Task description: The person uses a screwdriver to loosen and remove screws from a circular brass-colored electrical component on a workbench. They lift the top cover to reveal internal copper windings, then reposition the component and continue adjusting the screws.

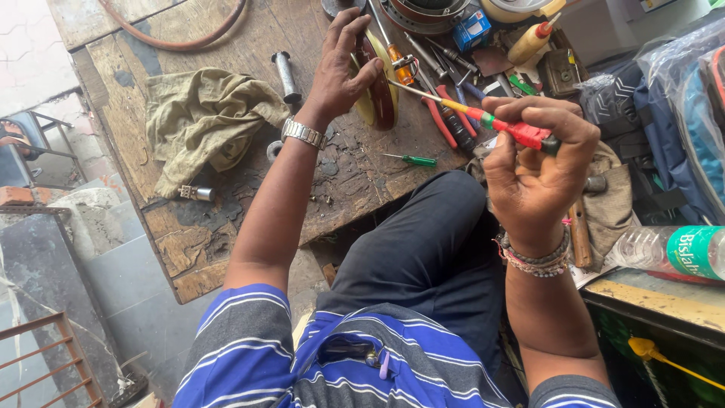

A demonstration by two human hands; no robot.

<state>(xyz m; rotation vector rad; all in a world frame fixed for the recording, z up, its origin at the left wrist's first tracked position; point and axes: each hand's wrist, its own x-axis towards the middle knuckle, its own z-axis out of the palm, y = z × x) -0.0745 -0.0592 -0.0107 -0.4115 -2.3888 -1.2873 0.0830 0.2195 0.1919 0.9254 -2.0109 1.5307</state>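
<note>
From the head view, the person's left hand [340, 72] is gripping a round dark-red disc with a yellow edge [377, 87], standing it on edge on the worn wooden workbench [226, 45]; the fingers are curling over its rim and the thumb is pressing its face. The right hand [536, 162] is closing tightly around the red handle of a screwdriver [491, 121], whose shaft is pointing toward ten o'clock, its tip reaching the disc. At nine o'clock from the left hand an olive rag [204, 121] is lying crumpled. A small green screwdriver [411, 159] is resting between the two wrists. Pliers [445, 113] are lying just under the shaft.
</note>
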